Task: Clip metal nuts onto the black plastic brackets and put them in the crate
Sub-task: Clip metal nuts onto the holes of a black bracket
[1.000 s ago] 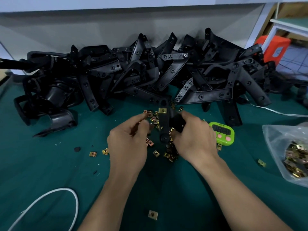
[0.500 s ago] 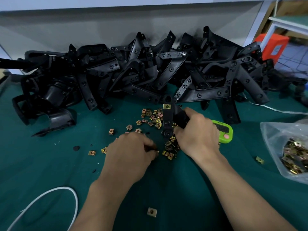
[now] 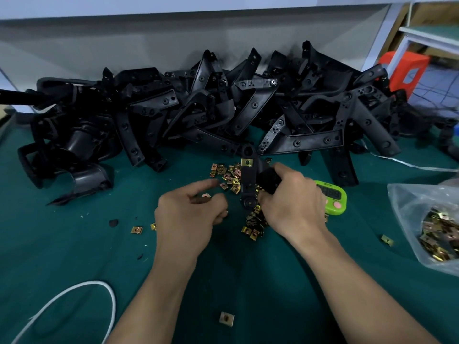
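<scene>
right hand (image 3: 290, 207) grips bracket (image 3: 248, 176) | timer (image 3: 334, 196) behind | pile (image 3: 198, 115) beyond | nut bag (image 3: 402, 202) right

Dim, cool overhead light; soft shadows; wide-angle edge bending; left fingers (image 3: 211, 184) perhaps motion-blurred.

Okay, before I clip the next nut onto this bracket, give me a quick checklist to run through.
1. Bracket gripped by the right hand: ok.
2. Clipped nut seated at the bracket's upper end: ok.
3. Next nut pinched in the left hand: cannot tell; something small shows between the fingers.
4. Loose nuts lying close to both hands: ok.
5. Crate in sight for drop-off: not ok, none visible.
</scene>
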Motion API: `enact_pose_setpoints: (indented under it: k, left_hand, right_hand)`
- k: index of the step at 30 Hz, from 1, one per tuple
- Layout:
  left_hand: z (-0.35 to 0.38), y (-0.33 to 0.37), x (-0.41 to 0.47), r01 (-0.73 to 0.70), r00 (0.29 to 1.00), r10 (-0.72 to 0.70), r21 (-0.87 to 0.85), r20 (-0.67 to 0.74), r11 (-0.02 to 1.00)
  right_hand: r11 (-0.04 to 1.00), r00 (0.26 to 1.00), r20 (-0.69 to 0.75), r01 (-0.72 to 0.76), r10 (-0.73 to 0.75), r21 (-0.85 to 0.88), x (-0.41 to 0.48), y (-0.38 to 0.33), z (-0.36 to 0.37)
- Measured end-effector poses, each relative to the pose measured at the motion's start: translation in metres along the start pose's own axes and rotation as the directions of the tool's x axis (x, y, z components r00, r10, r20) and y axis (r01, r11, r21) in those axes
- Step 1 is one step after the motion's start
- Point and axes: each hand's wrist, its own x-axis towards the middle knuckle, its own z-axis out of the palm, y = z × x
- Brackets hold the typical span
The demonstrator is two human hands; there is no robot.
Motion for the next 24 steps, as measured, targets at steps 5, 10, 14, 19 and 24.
enact_pose_setpoints:
  k: [5,10,14,19,24]
  left_hand:
    - [-0.001,0.005,0.001,0.054,0.995,-0.042,-0.144,0.089,0.988]
    - [-0.001,0.011,-0.001,0.147,0.985,-0.106,-0.355,0.133,0.923]
    - [0.003,0.010,-0.001,0.196,0.977,-0.137,-0.436,0.163,0.879]
    - [0.004,0.014,-0.004,0.179,0.977,-0.114,-0.411,0.180,0.894]
    - [0.007,0.014,-0.007,0.207,0.968,-0.129,-0.402,0.213,0.892]
  right_hand:
    - [1.000,1.000,-0.002,0.002,-0.002,-0.003,0.000,0.001,0.001]
    - [1.000,1.000,-0.001,0.001,-0.001,-0.003,0.000,0.001,0.001]
    - [1.000,1.000,-0.003,0.005,-0.005,-0.006,0.000,0.001,0.001]
    - [1.000,1.000,0.014,0.021,-0.021,-0.007,-0.001,-0.001,0.001]
    - [0.999,0.999,0.013,0.041,-0.041,-0.012,-0.002,-0.002,0.000]
